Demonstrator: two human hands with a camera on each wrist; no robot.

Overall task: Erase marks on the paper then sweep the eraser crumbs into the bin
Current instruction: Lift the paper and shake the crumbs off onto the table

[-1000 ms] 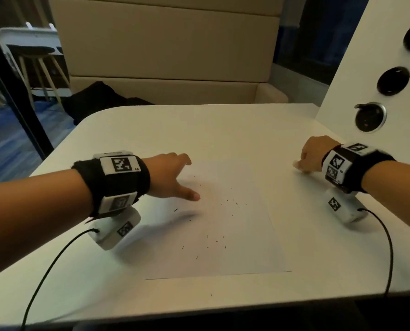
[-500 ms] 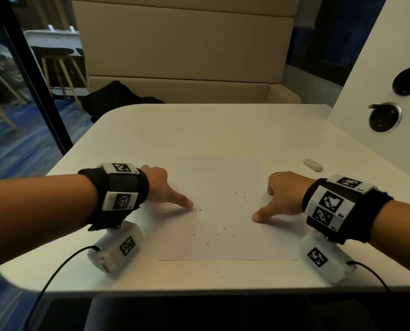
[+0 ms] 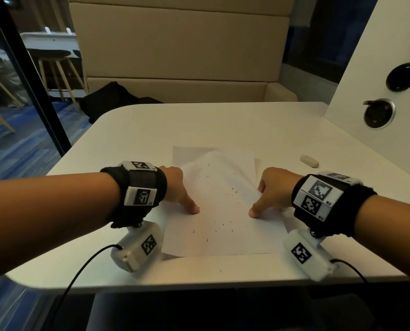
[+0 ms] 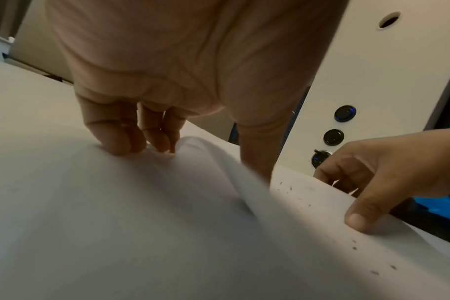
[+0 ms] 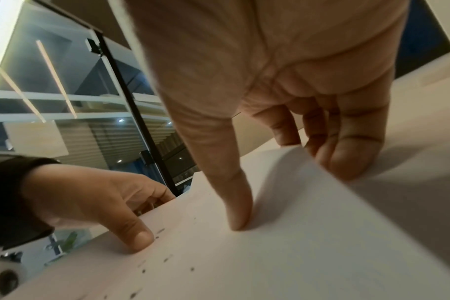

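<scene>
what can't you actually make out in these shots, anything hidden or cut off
- Bin: in no view, so its place is unknown.
- Left hand fingers: head view hides them behind the knuckles and the raised paper.
- Right hand fingertips: right wrist view loses them behind the paper's lifted edge.
- Pencil marks: too faint to tell from the crumbs.
- Eraser: head view only.

- The left hand [image 3: 177, 187] reaches in from the left, forearm bare, a black band with white marker blocks round the wrist.
- Its thumb lies on top of the paper [image 3: 220, 211] and its fingers [image 4: 110, 132] curl beneath the lifted left edge: a pinching grip.
- The right hand [image 3: 273, 189] mirrors it, thumb pressed on top, fingers [image 5: 352, 146] curled under the raised right edge.
</scene>
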